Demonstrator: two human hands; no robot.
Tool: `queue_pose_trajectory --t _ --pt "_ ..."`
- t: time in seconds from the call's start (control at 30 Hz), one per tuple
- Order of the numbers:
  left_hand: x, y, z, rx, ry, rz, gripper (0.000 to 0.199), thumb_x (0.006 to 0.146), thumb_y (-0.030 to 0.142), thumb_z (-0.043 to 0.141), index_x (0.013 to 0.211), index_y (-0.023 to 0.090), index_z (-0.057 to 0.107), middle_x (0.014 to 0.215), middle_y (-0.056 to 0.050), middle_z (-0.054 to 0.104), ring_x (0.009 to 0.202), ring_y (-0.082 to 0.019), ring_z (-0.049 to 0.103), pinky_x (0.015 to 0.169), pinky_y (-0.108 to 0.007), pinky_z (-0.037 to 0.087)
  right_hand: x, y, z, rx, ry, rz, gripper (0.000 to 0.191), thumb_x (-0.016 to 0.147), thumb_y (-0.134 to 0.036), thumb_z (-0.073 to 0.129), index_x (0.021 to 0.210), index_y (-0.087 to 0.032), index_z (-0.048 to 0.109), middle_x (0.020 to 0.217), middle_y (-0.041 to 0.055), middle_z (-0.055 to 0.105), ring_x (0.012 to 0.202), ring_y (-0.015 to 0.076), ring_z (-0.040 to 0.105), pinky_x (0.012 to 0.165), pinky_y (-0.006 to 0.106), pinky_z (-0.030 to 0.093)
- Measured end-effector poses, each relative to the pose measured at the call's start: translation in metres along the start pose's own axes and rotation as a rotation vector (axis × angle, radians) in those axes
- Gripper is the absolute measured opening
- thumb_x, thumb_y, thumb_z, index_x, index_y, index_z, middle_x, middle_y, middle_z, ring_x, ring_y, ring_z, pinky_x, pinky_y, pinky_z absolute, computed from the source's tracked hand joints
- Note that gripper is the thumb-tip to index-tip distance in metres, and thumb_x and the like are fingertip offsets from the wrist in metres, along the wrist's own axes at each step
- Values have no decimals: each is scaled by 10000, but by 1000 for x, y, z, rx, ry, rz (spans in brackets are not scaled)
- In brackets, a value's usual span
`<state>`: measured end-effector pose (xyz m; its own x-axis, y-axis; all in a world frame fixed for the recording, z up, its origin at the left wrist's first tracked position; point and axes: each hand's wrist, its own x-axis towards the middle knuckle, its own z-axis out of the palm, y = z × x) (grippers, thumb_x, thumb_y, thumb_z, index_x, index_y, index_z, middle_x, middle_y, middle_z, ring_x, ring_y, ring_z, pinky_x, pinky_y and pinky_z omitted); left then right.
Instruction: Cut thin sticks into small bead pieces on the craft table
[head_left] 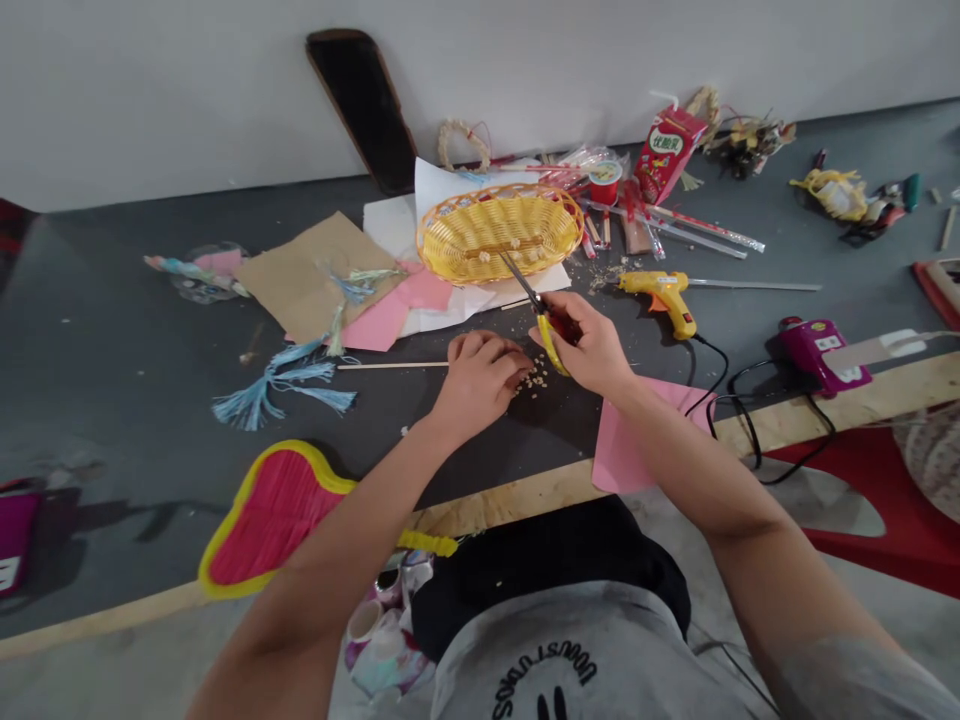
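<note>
My right hand [589, 345] is closed round scissors [553, 340] with yellow-edged handles. Their blades point up and away, over the near rim of a yellow woven basket [499, 225] that has a few small pale pieces inside. Close by on the left, my left hand [484, 378] rests low at the dark tabletop with its fingers curled together; whatever its fingertips hold is hidden. A thin pale stick [390, 366] runs up to that hand, and I cannot tell whether it is gripped. Small pale crumbs [534, 382] lie scattered beside the left fingertips.
Right of the hands lies a yellow hot glue gun [664, 298] with a cord. A pink sheet [630, 440] is under my right forearm. Blue tassels [281, 385], brown card [319, 280] and a red-and-yellow fan [277, 515] lie left. A red drink carton [667, 150] stands behind.
</note>
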<state>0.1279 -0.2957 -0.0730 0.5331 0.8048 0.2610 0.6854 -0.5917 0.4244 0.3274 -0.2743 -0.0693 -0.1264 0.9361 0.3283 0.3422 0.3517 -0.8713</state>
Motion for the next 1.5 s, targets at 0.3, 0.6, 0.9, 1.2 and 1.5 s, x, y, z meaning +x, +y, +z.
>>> queue_pose_trajectory --t 0.3,0.6,0.9,1.2,1.5 --pt "27 1 7 -32 -100 -31 131 851 266 651 831 260 780 938 -96 734 1084 -339 549 953 -539 323 1 3 0 -11 -15 -22 359 877 -409 656 1179 -214 640 936 16 671 741 136 569 706 283 499" --pt "28 3 -10 -198 -29 -138 103 762 169 687 752 250 749 852 -71 737 964 -308 600 920 -484 390 1 2 0 -1 -20 -35 357 888 -412 651 1175 -201 636 962 26 673 761 136 575 727 288 498" --pt "6 -19 -26 -1219 325 -639 338 589 379 932 743 186 702 697 2 667 641 -117 592 620 -240 494 -4 -3 2 -74 -78 -95 376 896 -419 654 1204 -204 642 1045 63 703 846 165 634 795 306 524" --pt "1 -19 -35 -1584 387 -643 366 523 266 992 741 156 719 727 -8 708 657 -101 655 644 -203 558 -16 -10 14 -158 -242 -332 351 913 -322 625 1242 -204 595 1011 93 683 957 217 655 856 356 559" --pt "1 -16 -30 -1593 377 -618 382 499 251 1000 721 161 703 695 9 695 626 -99 643 621 -197 536 -17 -10 15 -207 -252 -322 356 899 -238 613 1254 -212 603 1028 89 687 1005 221 663 874 356 575"
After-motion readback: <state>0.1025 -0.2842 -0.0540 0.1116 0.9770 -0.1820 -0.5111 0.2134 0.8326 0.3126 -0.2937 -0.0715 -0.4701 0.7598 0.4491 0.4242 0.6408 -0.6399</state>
